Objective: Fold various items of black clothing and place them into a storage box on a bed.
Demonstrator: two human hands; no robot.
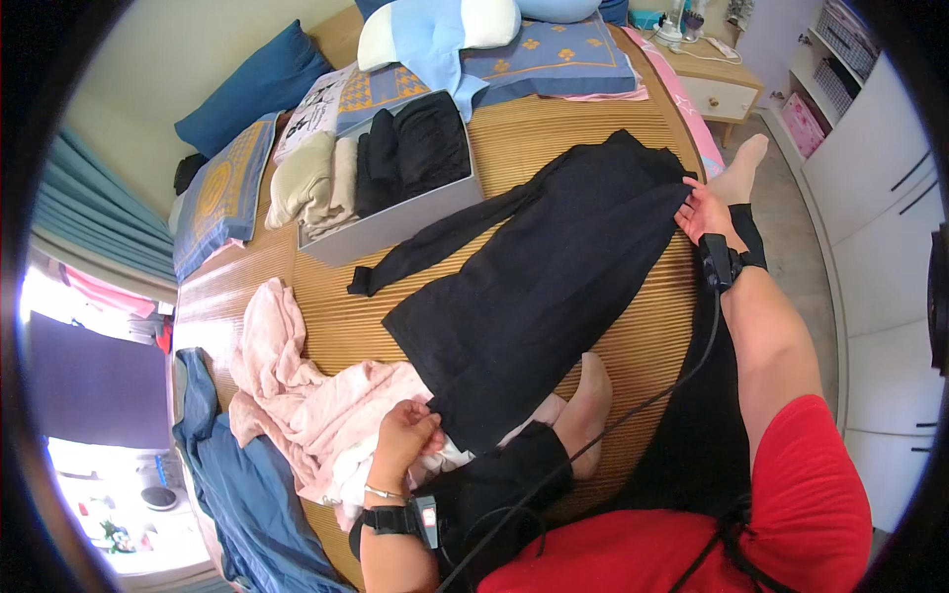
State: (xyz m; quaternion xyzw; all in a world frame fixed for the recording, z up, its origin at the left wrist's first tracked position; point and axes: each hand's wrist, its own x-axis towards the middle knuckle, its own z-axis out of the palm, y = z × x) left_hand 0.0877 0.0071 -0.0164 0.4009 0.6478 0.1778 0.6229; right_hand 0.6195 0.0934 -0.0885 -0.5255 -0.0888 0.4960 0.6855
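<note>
A black long-sleeved top (539, 287) lies spread on the bamboo bed mat (346, 326), one sleeve stretched out to the left. With thumb and fingers, my left hand (407, 437) pinches its near hem corner. At the far right edge, near the shoulder, my right hand (704, 212) has its fingers closed on the same top. Beneath the hem and to its left is a rumpled pale pink garment (316, 415); something white shows beside my left hand. The top's other sleeve is not visible.
A grey storage box (395, 225) holds rolled black and beige clothes. Blue garments (247, 494) lie at the left edge. Pillows (568, 54) line the far side. A cable (633, 410) runs from my right wrist across my lap. A nightstand (717, 89) stands far right.
</note>
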